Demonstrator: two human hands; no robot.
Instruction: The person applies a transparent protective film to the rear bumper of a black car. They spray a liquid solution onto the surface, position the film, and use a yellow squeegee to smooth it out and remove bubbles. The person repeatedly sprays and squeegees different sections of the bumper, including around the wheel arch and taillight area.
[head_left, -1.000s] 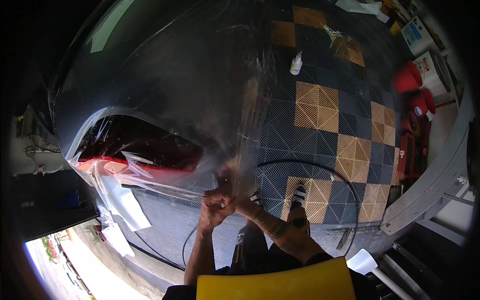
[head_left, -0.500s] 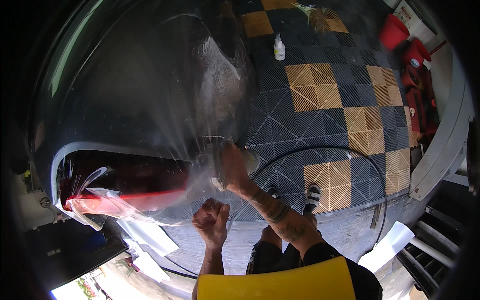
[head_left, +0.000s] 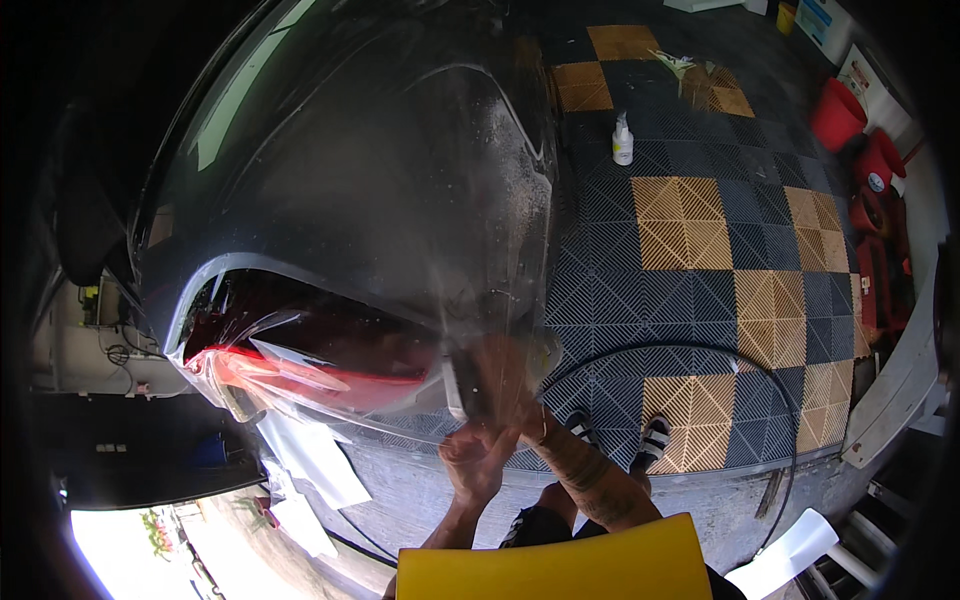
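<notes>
Clear plastic film (head_left: pixel 300 385) drapes loosely over a dark car body panel (head_left: pixel 380 200) and its red tail light (head_left: pixel 340 340). My left hand (head_left: pixel 475 460) is closed at the lower edge of this film, close to my right wrist. My right hand (head_left: pixel 505 375) is seen partly through the film, beside the right end of the tail light. Its fingers are wrapped around a tool that I cannot make out. A pale, flat edge (head_left: pixel 455 388) shows left of that hand, and a rounded yellowish part shows right of it.
A black hose (head_left: pixel 690 347) curves over the dark and tan floor tiles (head_left: pixel 680 225) to near my right hand. A white spray bottle (head_left: pixel 622 142) stands on the tiles. Red buckets (head_left: pixel 838 115) line the right wall. White sheets (head_left: pixel 315 460) lie at lower left.
The view has shifted, so the car and floor appear farther right and lower. My left hand has come up to my right wrist, and my right hand now sits lower along the film.
</notes>
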